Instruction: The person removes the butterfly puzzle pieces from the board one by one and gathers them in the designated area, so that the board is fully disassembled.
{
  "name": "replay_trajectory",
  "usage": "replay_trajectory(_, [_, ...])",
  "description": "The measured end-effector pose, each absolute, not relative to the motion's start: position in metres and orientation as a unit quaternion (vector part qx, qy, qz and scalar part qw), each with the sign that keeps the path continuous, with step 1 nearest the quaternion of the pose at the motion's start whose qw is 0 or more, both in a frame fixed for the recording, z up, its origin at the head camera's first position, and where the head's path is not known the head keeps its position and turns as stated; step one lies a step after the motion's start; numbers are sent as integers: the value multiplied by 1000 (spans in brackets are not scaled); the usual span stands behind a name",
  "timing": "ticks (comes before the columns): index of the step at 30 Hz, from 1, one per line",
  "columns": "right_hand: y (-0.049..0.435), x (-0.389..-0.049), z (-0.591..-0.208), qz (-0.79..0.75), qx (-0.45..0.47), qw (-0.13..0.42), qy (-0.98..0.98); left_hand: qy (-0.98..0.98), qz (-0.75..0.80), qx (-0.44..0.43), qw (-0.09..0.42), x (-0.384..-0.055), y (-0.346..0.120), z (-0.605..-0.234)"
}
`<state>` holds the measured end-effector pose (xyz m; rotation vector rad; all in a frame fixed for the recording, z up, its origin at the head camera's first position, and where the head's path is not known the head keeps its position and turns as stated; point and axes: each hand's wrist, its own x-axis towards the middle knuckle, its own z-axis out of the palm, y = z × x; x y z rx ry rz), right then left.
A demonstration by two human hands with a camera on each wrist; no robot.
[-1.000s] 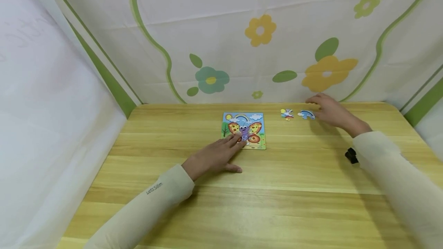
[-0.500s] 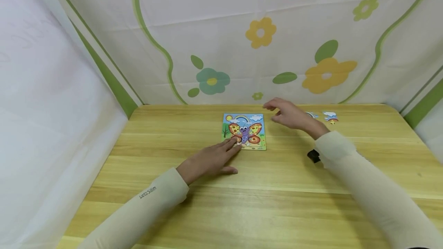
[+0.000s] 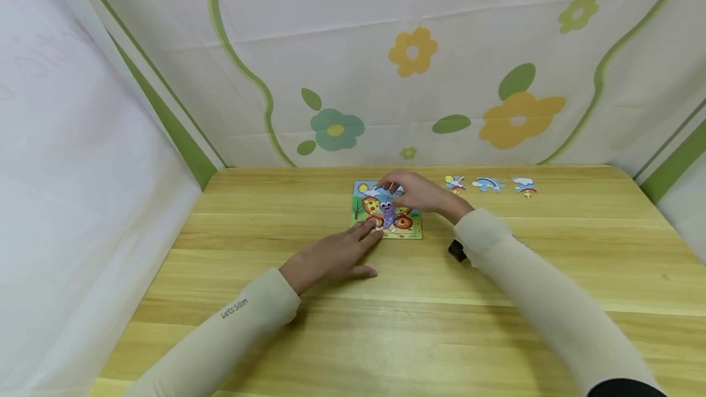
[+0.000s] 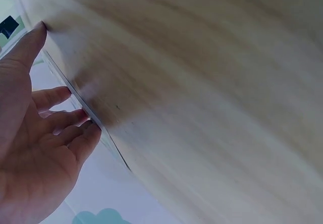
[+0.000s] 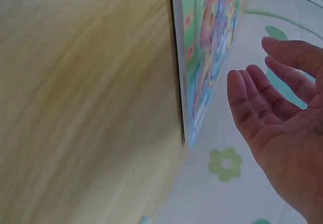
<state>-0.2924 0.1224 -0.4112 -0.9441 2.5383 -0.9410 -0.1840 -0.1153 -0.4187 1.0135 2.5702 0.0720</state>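
A square butterfly jigsaw puzzle [image 3: 404, 232] lies near the back of the wooden table. My left hand [image 3: 333, 255] rests its fairly straight fingertips on the board's lower left part, thumb spread out on the tabletop. Only the thin edge of the board shows by those fingers in the left wrist view. Bent over the top right of the picture, my right hand [image 3: 420, 192] covers part of the rainbow and a cloud. In the right wrist view, that hand's thumb and fingers stand apart, loosely bent, and nothing shows between them.
Three loose puzzle pieces lie in a row right of the board: a multicoloured one [image 3: 455, 184], a rainbow one [image 3: 488, 184] and a cloud one [image 3: 524, 185]. Behind the table [image 3: 386, 336] hangs a flowered curtain [image 3: 342, 66]. A small black device [image 3: 457, 250] is under the right cuff.
My right hand has moved left from the loose pieces to above the puzzle, uncovering all three pieces. My left hand has stayed on the board, shifting only slightly.
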Motion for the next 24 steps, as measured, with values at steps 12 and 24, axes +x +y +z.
replay_trajectory(12, [104,-296,-422,-331,-306,176,875,912,33,362,189,-181,-117,-418])
replay_trajectory(24, [95,-299,-426,-331,-316,196,867,913,48,356,193,-183,-116,-419])
